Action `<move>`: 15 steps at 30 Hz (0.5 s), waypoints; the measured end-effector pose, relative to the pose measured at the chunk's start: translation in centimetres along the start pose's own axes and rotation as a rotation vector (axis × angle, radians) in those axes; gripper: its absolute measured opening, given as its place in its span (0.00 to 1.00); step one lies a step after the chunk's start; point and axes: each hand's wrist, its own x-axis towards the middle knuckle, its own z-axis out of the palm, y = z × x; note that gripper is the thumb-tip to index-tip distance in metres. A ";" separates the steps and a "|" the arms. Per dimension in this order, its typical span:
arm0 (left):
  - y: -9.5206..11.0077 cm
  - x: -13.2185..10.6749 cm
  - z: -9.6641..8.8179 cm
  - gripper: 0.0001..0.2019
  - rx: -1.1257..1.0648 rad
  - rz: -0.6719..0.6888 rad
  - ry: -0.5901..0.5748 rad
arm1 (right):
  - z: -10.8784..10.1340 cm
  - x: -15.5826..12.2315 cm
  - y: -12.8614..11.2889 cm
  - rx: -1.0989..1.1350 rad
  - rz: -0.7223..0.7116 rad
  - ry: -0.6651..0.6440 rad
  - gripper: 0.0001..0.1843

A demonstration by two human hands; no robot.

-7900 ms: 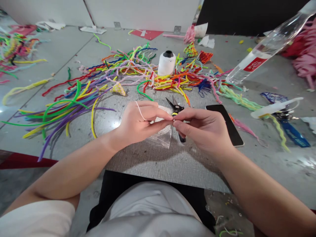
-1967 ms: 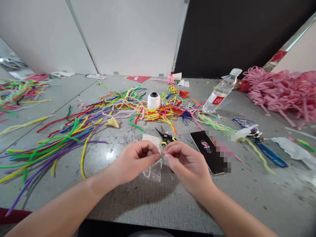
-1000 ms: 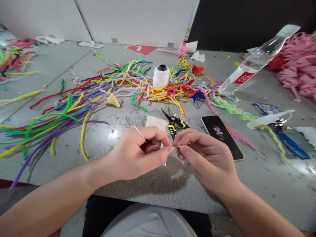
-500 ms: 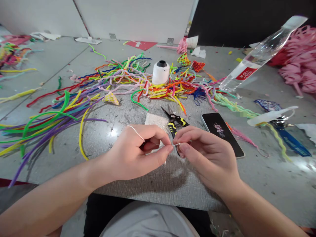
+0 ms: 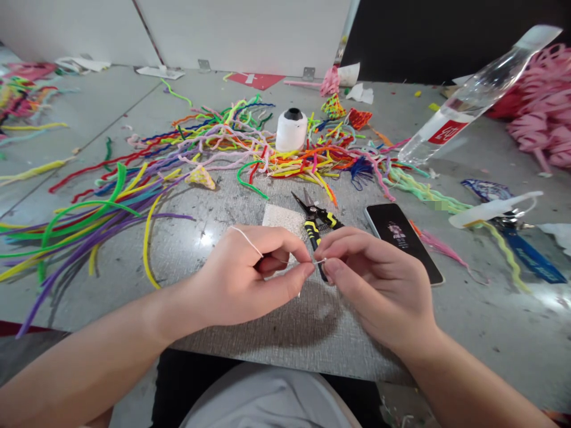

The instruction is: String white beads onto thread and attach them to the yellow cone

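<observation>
A thin white thread (image 5: 320, 261) stretches across the small gap between my two hands. My left hand (image 5: 259, 270) pinches it between thumb and forefinger, and a loop of it runs over the back of that hand. The other end is pinched by the thumb and fingertips of my right hand (image 5: 379, 279). Just beyond the fingertips lie black pliers (image 5: 314, 217) with yellow-marked handles, partly hidden by my right hand. A white textured sheet (image 5: 281, 217) lies under them, partly covered by my left hand.
A white thread spool (image 5: 291, 131) stands among several coloured fuzzy stems (image 5: 214, 139). To the right are a phone (image 5: 401, 238), a tilted water bottle (image 5: 473, 101), a white squeeze bottle (image 5: 491, 211) and a blue strap (image 5: 530, 255). Pink ribbon (image 5: 546, 113) is heaped at far right.
Both hands have shifted very slightly to the right, still pinching the thread. Nothing else on the table has visibly moved.
</observation>
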 end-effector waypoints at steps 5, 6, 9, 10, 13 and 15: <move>-0.1 0.0 0.0 0.04 0.013 -0.009 -0.001 | 0.0 -0.1 0.1 -0.109 -0.057 0.011 0.13; 0.0 0.0 0.0 0.04 0.014 -0.011 0.001 | 0.0 -0.2 0.1 -0.132 -0.070 0.009 0.13; 0.0 0.0 -0.1 0.04 0.013 -0.019 0.004 | -0.1 -0.3 0.1 -0.183 -0.093 0.006 0.13; 0.0 0.0 -0.1 0.04 0.013 -0.020 0.006 | -0.1 -0.3 0.1 -0.192 -0.100 0.005 0.13; 0.0 0.1 -0.1 0.04 0.019 -0.028 0.005 | -0.1 -0.3 0.1 -0.211 -0.116 -0.002 0.12; 0.1 0.1 -0.1 0.04 0.023 -0.039 -0.005 | -0.1 -0.3 0.2 -0.215 -0.119 -0.005 0.12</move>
